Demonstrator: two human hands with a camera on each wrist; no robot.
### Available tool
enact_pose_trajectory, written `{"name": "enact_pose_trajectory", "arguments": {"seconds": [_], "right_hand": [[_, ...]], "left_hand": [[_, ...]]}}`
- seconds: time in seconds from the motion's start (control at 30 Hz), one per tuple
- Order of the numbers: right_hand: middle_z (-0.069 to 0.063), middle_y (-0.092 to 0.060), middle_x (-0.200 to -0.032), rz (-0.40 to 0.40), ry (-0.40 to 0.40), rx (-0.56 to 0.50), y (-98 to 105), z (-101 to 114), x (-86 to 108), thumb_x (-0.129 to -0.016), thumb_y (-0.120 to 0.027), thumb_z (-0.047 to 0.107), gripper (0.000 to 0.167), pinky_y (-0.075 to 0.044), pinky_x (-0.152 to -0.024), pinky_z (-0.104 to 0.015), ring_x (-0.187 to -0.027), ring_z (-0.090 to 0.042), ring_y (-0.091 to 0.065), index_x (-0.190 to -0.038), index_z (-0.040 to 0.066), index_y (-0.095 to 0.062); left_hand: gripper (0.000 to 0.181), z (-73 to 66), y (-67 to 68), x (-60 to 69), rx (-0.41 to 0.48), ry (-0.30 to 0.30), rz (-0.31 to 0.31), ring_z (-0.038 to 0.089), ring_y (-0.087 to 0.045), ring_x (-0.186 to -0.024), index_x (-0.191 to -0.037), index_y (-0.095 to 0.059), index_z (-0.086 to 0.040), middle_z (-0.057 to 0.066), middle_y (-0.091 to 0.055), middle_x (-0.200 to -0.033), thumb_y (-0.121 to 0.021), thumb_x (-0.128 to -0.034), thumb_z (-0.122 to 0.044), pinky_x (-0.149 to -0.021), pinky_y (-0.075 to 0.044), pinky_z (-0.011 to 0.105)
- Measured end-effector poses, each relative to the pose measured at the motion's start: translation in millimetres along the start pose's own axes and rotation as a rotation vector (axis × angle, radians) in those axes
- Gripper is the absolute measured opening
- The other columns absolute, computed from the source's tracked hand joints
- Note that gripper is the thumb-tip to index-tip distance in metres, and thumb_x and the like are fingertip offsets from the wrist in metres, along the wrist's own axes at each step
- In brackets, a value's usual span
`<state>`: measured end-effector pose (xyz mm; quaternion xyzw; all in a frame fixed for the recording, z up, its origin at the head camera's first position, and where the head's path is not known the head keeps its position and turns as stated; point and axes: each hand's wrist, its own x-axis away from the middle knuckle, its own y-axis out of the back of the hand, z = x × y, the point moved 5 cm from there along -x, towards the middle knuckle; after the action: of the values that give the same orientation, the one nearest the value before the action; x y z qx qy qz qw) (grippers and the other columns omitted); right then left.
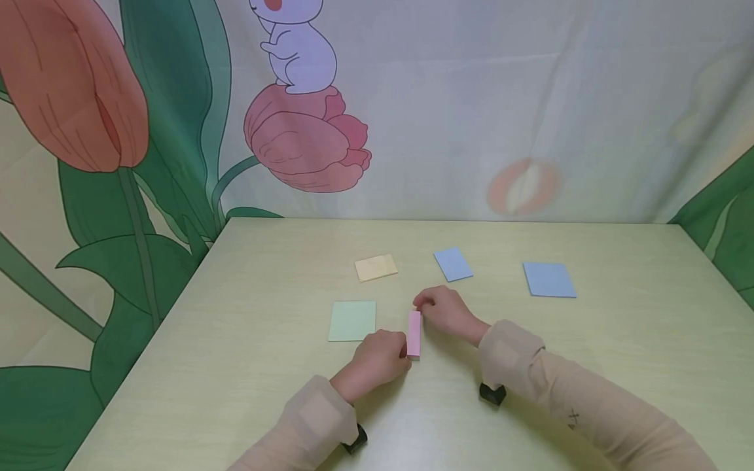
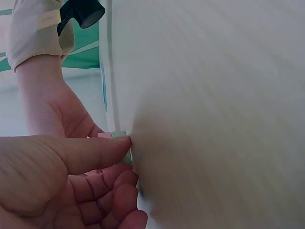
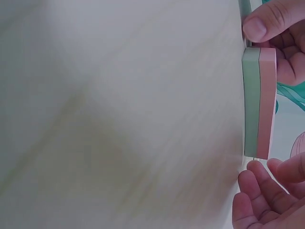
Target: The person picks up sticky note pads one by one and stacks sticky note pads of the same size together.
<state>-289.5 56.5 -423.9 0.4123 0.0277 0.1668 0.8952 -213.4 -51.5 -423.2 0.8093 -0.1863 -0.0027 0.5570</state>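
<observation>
A narrow pink block [image 1: 414,335] lies lengthwise away from me near the middle of the table. Under it is a matching green block [image 3: 251,102]; the pink layer [image 3: 267,102] sits flush on top. At the near end, my left hand [image 1: 379,358] holds the stack's corner between thumb and forefinger. The left thumb [image 2: 102,151] partly covers the green layer in the left wrist view. By the far end is my right hand [image 1: 450,313], its fingers loosely bent. In the right wrist view, the right fingertips [image 3: 255,167] sit just off that end.
A pale green square [image 1: 352,321] lies left of the stack. Farther back are a cream rectangle [image 1: 376,268], a small blue rectangle [image 1: 453,264] and a larger blue square [image 1: 550,280]. A printed curtain [image 1: 436,131] hangs behind the table [image 1: 235,314].
</observation>
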Motion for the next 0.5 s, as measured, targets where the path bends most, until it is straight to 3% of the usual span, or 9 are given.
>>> {"name": "enact_pose_trajectory", "arguments": {"seconds": [0.23,0.5], "right_hand": [[-0.008,-0.064,-0.099,0.01,-0.031,-0.025,0.8,-6.9,-1.6,-0.085,-0.049,0.006,0.02,-0.045,-0.079,-0.032,-0.085,-0.018,-0.054,-0.097,0.004,-0.065],[-0.01,-0.064,-0.098,-0.003,-0.008,-0.02,4.5,-12.5,-2.4,-0.083,-0.051,0.006,0.019,-0.045,-0.071,-0.028,-0.078,-0.017,-0.054,-0.096,0.003,-0.065]], "left_hand": [[0.017,1.2,1.4,0.0,0.006,0.014,-0.002,0.013,-0.042,-0.053,-0.068,-0.052,-0.01,-0.001,-0.048,-0.06,-0.064,-0.0763,-0.018,-0.047,-0.033,0.022],[0.021,-2.4,6.0,2.6,0.02,-0.004,-0.055,0.012,-0.04,-0.052,-0.066,-0.051,-0.01,-0.002,-0.046,-0.057,-0.067,-0.0746,-0.022,-0.046,-0.031,0.022]]}}
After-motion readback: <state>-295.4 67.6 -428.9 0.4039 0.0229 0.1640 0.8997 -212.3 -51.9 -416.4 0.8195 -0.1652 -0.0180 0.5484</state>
